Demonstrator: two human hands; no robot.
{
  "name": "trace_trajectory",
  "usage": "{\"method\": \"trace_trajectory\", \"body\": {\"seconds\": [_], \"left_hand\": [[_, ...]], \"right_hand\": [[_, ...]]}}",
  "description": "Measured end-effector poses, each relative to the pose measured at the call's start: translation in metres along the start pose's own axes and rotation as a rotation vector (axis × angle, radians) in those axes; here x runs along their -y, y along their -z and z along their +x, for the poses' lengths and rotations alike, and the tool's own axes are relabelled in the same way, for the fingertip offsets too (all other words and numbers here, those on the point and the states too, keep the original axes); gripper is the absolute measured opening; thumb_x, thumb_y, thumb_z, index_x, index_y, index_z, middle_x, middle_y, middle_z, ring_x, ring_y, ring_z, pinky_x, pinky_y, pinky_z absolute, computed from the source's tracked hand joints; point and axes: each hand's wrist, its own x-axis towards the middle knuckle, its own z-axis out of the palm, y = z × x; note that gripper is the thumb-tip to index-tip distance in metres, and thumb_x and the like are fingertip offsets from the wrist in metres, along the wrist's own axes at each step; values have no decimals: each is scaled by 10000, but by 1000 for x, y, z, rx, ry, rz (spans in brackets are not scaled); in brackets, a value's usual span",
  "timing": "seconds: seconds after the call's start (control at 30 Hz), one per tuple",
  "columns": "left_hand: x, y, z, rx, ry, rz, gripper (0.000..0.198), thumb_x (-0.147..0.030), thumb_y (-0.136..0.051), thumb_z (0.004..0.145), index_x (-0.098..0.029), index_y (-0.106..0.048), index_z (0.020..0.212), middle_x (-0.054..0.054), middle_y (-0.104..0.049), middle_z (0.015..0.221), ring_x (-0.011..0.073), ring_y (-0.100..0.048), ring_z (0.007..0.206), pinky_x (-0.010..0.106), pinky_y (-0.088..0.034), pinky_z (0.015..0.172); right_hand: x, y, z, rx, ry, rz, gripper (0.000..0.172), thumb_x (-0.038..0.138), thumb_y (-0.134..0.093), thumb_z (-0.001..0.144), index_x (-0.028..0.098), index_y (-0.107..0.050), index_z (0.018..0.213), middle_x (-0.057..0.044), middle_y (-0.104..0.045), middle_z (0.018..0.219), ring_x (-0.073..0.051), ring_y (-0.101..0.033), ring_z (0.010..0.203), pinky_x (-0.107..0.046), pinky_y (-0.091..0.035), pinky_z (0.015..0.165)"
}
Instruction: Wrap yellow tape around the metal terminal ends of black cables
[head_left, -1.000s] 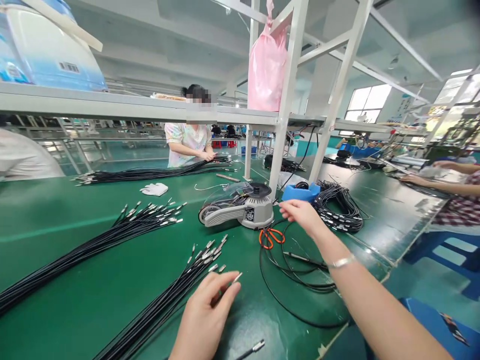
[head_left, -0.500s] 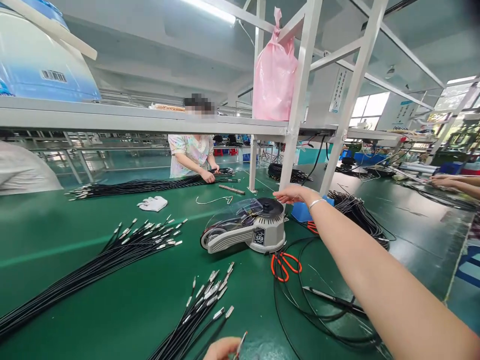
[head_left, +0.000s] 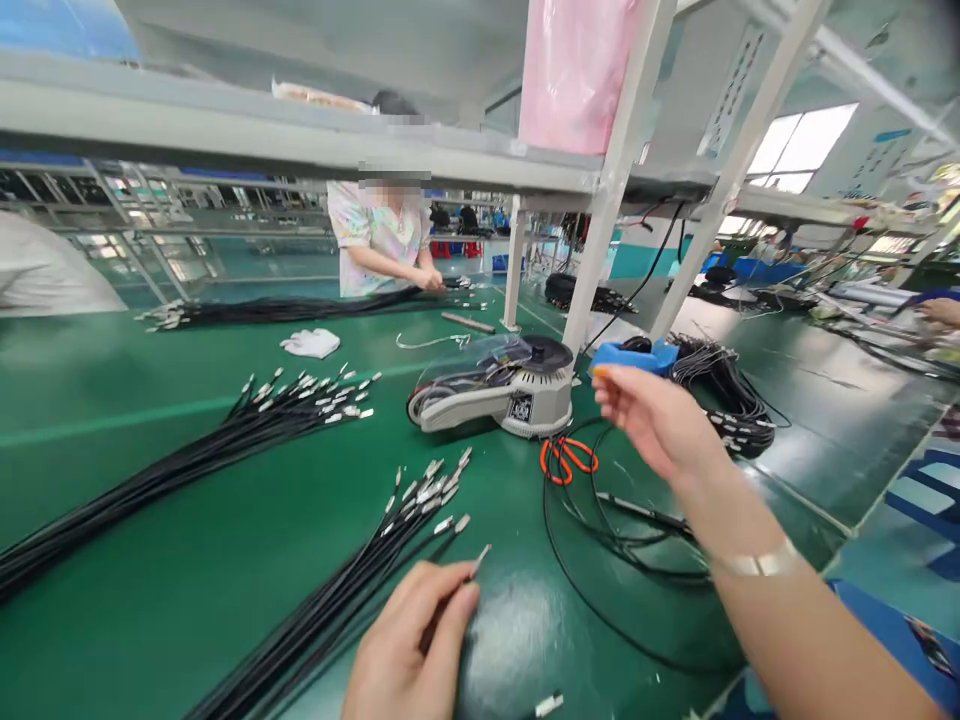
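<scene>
My left hand is closed in a pinch at the bottom centre. Between thumb and forefinger is a slim metal cable connector, its tip pointing up and right. My right hand is raised right of a grey automatic tape dispenser, fingers curled together. A small orange-yellow spot shows at its fingertips; what it is I cannot make out. Left of my left hand lies a bundle of black cables with silver connectors. Orange-handled scissors lie in front of the dispenser among loose black cable.
Another cable bundle lies left, with a white glove behind it. Across the green table, a co-worker handles cables. White shelf posts rise behind the dispenser. A blue box and coiled cables stand right.
My right hand has drawn back from beside the dispenser's top, toward me and to the right. My left hand has come further into view with the connector. The camera has tilted down.
</scene>
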Motion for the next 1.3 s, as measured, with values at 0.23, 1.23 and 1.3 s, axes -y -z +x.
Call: {"method": "trace_trajectory", "body": {"seconds": [0.23, 1.23, 1.3], "left_hand": [[-14, -12, -9, -100, -71, -41, 207, -278, -511, 865, -219, -661, 994, 21, -637, 865, 121, -601, 700, 211, -502, 606], [-3, -10, -9, -262, -268, 24, 143, -215, -560, 848, -220, -659, 951, 6, -716, 882, 125, -675, 768, 224, -550, 720], [-6, -11, -9, -250, -255, 0, 152, -209, -557, 844, -209, -662, 954, 11, -716, 883, 126, -676, 772, 222, -551, 714]], "right_hand": [[-72, -63, -216, 111, -289, 456, 346, 382, -684, 775, 271, -694, 1102, -86, -629, 1245, -294, -554, 1164, -428, -503, 917], [-32, -44, -98, 108, 227, 96, 564, 146, -480, 830, 231, -414, 1384, -85, -632, 1239, -237, -577, 1132, -417, -476, 927], [-52, -52, -164, 189, 13, 330, 479, 171, -535, 836, 287, -524, 1301, -65, -575, 1320, -254, -535, 1201, -424, -474, 943]]}}
